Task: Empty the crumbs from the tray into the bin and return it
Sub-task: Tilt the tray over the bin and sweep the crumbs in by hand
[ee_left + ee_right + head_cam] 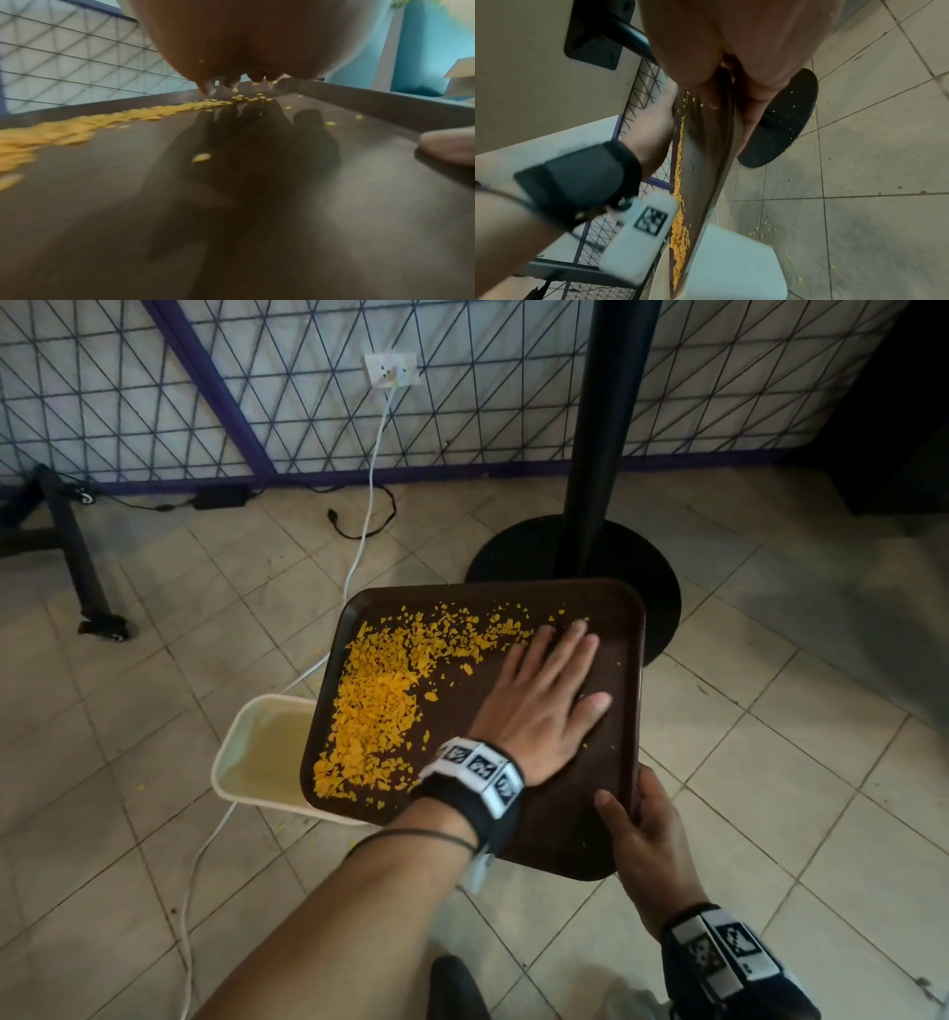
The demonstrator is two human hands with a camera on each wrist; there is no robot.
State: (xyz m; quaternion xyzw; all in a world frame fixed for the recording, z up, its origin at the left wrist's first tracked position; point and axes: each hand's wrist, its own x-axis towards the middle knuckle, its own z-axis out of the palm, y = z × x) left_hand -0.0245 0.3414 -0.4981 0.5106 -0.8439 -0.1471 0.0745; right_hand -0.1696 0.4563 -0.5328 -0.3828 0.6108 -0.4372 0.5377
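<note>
Above the bin (251, 752), right hand (648, 845) grasps tilted tray (565, 834); flat, released left hand (539, 706) lies beside crumbs (380, 701).

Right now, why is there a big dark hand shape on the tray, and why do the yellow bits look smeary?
Left wrist view: the dark shape is the left hand casting its shadow on the brown tray; the nearest yellow crumbs smear from blur. Right wrist view: the wrist strap looks blurred. Head view: the crumbs look sharp, and the picture's corners darken.
</note>
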